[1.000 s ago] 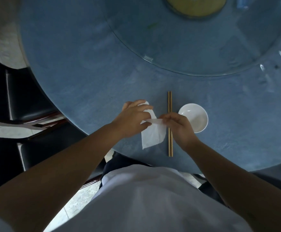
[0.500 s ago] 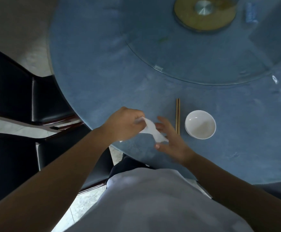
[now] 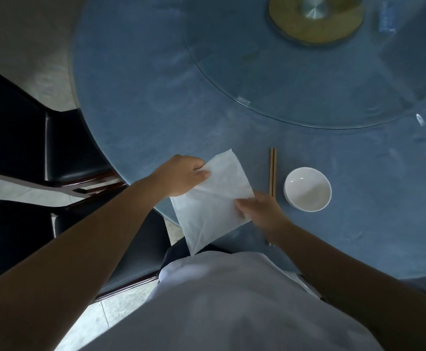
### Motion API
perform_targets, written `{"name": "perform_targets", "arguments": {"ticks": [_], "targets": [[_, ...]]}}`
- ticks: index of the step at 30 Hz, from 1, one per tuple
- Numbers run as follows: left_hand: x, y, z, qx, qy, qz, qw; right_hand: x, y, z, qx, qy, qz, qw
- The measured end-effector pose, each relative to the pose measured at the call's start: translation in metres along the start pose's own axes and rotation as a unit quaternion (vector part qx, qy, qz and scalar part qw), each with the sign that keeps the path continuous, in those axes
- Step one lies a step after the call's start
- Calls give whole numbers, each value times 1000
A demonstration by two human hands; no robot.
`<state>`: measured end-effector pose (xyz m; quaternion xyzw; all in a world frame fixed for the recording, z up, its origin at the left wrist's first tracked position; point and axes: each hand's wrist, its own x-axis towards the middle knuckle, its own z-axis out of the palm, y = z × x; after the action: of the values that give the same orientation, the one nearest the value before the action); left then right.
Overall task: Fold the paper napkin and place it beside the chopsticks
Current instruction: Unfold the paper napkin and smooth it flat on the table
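Observation:
A white paper napkin [image 3: 210,201] is spread out as a full square sheet over the near edge of the blue table [image 3: 156,110], its lower corner hanging past the rim. My left hand [image 3: 181,177] pinches the sheet's left edge. My right hand [image 3: 260,211] grips its right edge. A pair of wooden chopsticks [image 3: 272,171] lies straight on the table just right of the napkin, partly hidden under my right hand.
A small white bowl [image 3: 307,189] stands right of the chopsticks. A glass turntable [image 3: 308,79] with a brass hub [image 3: 313,19] covers the table's middle. Dark chairs [image 3: 75,148] stand at the left, close to the table edge.
The napkin was a narrow folded strip beside the chopsticks, then was lifted crumpled between both hands; now it is opened out into a full sheet held at two edges.

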<state>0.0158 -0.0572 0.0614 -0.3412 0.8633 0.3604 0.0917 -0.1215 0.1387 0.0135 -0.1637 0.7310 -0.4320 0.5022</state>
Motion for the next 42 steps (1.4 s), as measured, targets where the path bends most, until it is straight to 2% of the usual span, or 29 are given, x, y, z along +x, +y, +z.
{"name": "perform_targets", "arguments": {"ticks": [6, 14, 21, 24, 28, 30, 32, 34, 36, 39, 42], "targets": [[39, -28, 10, 22, -7, -14, 1000, 24, 9, -6, -41, 3, 49, 998], [89, -47, 13, 32, -18, -7, 999, 57, 15, -3, -109, 44, 128, 985], [123, -51, 9, 24, 5, -32, 999, 61, 7, 0, -256, 41, 134, 956], [125, -55, 14, 38, 47, -23, 998, 50, -3, -2, -428, 72, 53, 899], [93, -56, 35, 107, 143, 20, 984, 52, -14, 4, -512, 112, -129, 842], [67, -57, 54, 128, 144, 51, 980, 66, -17, 12, -539, 93, -215, 809], [45, -61, 75, 158, 122, 84, 976, 82, -17, 20, -573, 37, -264, 775], [33, -68, 91, 190, 103, 93, 972, 94, -10, 24, -610, -25, -299, 734], [27, -74, 99, 211, 93, 87, 969, 101, -3, 23, -629, -43, -314, 710], [24, -81, 100, 238, 81, 70, 965, 107, 2, 15, -629, -35, -293, 720], [21, -86, 97, 252, 63, 49, 964, 111, 2, 9, -648, -43, -264, 713]]}}
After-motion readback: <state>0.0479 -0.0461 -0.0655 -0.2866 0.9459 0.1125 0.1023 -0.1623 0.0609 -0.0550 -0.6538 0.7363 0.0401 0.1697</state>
